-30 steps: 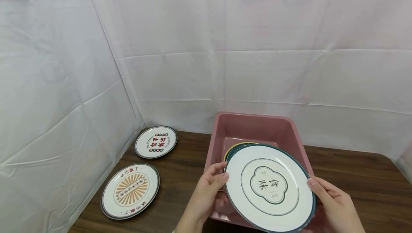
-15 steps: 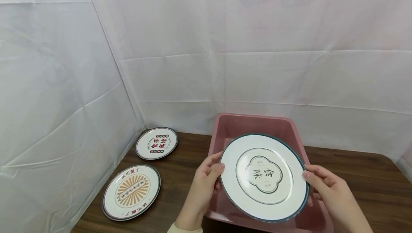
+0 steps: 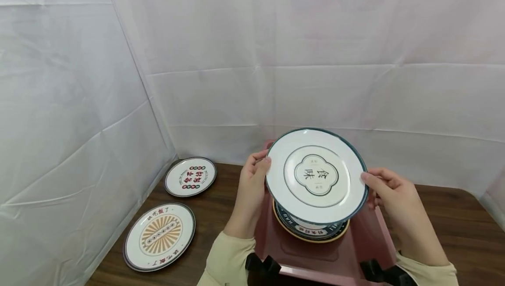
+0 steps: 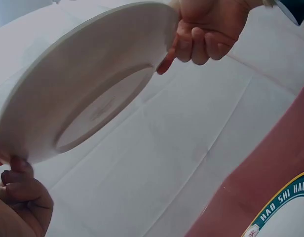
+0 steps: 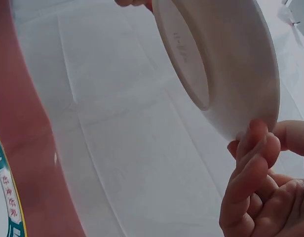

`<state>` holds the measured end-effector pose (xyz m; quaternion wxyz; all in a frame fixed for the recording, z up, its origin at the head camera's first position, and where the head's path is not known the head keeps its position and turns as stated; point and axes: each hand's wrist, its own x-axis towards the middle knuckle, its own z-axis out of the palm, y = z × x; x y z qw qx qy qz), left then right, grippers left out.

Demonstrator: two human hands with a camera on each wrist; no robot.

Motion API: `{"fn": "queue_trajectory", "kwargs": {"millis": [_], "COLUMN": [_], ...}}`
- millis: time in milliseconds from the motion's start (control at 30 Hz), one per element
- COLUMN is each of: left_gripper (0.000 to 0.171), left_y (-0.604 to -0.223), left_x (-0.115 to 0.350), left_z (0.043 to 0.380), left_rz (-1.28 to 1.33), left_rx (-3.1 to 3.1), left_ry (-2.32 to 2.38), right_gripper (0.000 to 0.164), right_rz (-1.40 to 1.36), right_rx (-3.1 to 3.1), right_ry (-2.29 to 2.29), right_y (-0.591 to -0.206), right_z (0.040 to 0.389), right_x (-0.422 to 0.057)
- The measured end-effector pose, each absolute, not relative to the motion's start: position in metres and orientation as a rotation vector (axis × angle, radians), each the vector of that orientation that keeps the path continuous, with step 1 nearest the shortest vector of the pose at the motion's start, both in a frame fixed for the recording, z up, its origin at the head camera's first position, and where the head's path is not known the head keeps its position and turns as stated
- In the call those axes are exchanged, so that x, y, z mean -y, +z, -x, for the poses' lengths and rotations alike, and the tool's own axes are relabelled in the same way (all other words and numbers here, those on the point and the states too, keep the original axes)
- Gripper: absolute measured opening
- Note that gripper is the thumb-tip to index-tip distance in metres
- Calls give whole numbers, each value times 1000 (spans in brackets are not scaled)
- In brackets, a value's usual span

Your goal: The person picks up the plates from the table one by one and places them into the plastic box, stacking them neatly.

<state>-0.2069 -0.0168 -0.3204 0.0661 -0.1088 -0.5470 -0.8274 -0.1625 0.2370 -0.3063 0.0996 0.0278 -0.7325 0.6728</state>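
A white plate (image 3: 315,176) with a dark green rim and a flower-shaped emblem is raised above the pink basin (image 3: 304,264). My left hand (image 3: 250,194) pinches its left edge, thumb on the face. At the right edge, my right hand (image 3: 396,207) grips it likewise. Both wrist views look up at the plain underside of the plate (image 4: 88,89), with its raised foot ring. Below it in the basin lies another plate (image 3: 311,233), lettered on a dark green band with a yellow edge; the held plate hides much of it.
Two printed plates lie on the dark wooden table (image 3: 221,216) to the left: a smaller one (image 3: 190,177) at the back and a larger one with an orange sunburst (image 3: 159,237) nearer. White cloth (image 3: 213,58) hangs behind and at the left side.
Both hands have lifted the plate up and away from me, slightly leftward, above the basin. The lettered plate beneath now shows at its near side. The table plates have stayed put.
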Motion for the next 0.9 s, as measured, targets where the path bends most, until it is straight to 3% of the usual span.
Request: {"fn": "queue_trajectory", "kwargs": {"millis": [300, 667, 900], "left_gripper": [24, 23, 21], "left_y": [-318, -344, -366], "left_x": [-4, -25, -30], "left_z": [228, 260, 277], "left_rz": [250, 142, 97], "left_rx": [1415, 1488, 1713], "left_ry": [-2503, -2388, -2152], "right_gripper": [31, 27, 30], "right_rz": [105, 183, 331], "right_rx": [2137, 1819, 1831], "right_ry": [1914, 2293, 2255], "right_y": [-297, -322, -348], "right_z": [183, 229, 248], "right_x": [-226, -238, -240]}}
